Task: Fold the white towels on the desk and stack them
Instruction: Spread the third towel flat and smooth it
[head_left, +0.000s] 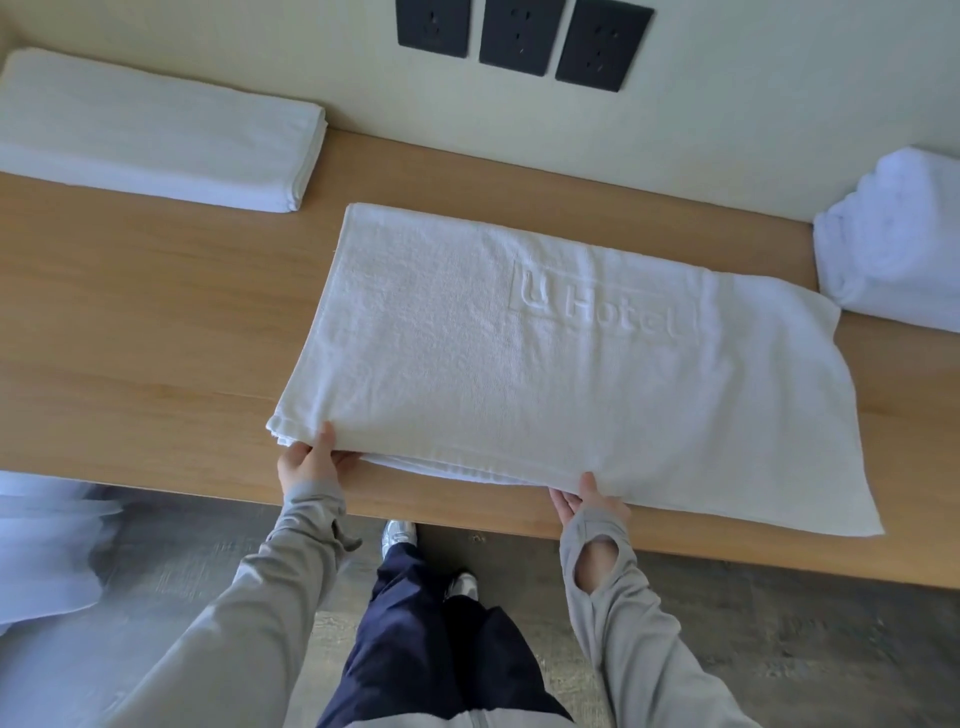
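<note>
While at desk edge (156, 460), towel (519, 374) in fingers (347, 458)

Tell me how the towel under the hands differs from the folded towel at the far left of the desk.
The middle towel is pinched at its near edge by the left hand and right hand; the left towel lies untouched. The middle towel is broad; the left towel is a narrower, compact strip. The middle towel shows an embossed Hotel mark; the left towel shows none. Both are white, on the desk.
</note>
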